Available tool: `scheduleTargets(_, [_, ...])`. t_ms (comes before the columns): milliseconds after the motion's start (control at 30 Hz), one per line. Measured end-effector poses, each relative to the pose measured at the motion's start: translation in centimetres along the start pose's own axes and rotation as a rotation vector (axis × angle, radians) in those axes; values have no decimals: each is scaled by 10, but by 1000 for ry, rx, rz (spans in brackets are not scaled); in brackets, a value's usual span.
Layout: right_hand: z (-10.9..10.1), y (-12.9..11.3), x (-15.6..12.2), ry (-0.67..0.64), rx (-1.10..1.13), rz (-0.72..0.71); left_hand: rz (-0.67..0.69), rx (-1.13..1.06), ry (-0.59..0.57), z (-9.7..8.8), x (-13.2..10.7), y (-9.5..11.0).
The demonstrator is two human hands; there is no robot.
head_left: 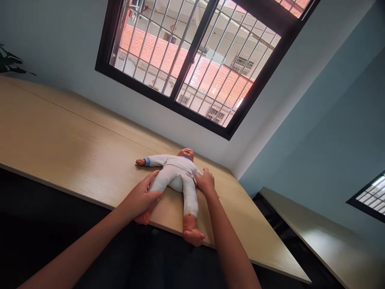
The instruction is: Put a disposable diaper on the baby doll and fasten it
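A wood-grain laminate table [60, 128] ran diagonally across the view, with a faint seam along its top. Behind it rose a pale wall [75, 60], set with a black-framed sliding window [192, 60] fitted with steel security bars [164, 52]. Through the glass showed a red brick building [150, 48]. Dark plant leaves [10, 60] poked in at the far left. To the right, a blue wall [315, 120] met a second table [325, 237], and a smaller barred window [371, 196] sat at the edge.

Left forearm [81, 249], right forearm [231, 245]: bare, reaching in from frame bottom.
Left hand [140, 197] curved, fingers together; right hand [206, 182] cupped — fingers bent down.
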State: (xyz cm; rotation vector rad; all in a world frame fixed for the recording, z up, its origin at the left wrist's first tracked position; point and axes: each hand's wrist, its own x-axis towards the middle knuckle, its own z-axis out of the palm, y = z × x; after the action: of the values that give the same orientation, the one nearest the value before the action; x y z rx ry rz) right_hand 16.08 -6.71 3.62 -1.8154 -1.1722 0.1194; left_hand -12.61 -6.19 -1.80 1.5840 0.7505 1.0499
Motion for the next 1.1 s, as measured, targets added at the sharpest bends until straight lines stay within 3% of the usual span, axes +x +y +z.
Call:
scheduleTargets(200, [-20, 3, -95, -277, 240, -34, 17, 206, -21, -4, 8, -15])
scheduleTargets(367, [-36, -3, -141, -161, 137, 59, -20, 554, -74, -18, 10, -11])
scheduleTargets(433, [-40, -4, -168, -14, 140, 88, -29, 589, -27, -28, -9, -10])
scheduleTargets(500, [-40, -1, -209, 124, 186, 30, -46, 526, 84, -39, -45, -10])
scheduleTargets(567, [-33, 8, -255, 131, 277, -11, -52, 444, 172, -45, -89, -11])
scheduleTargets(633, [-20, 23, -297, 82, 310, 119, -101, 382, 185, -47, -134, -16])
scheduleTargets(733, [6, 55, -344, -158, 296, 372, -310, 339, 24, -47, -184, -41])
scheduleTargets(800, [21, 73, -363, -393, 218, 493, -399, 357, -63, -51, -202, -69])
scheduleTargets(867, [29, 85, -377, -520, 129, 598, -454, 434, -85, -57, -211, -99])
scheduleTargets(967, [34, 92, -391, -559, 84, 753, -494, 509, -151, -63, -210, -133])
scheduleTargets(1100, [41, 91, -395, -575, 145, 823, -506, 440, -263, -54, -199, -150])
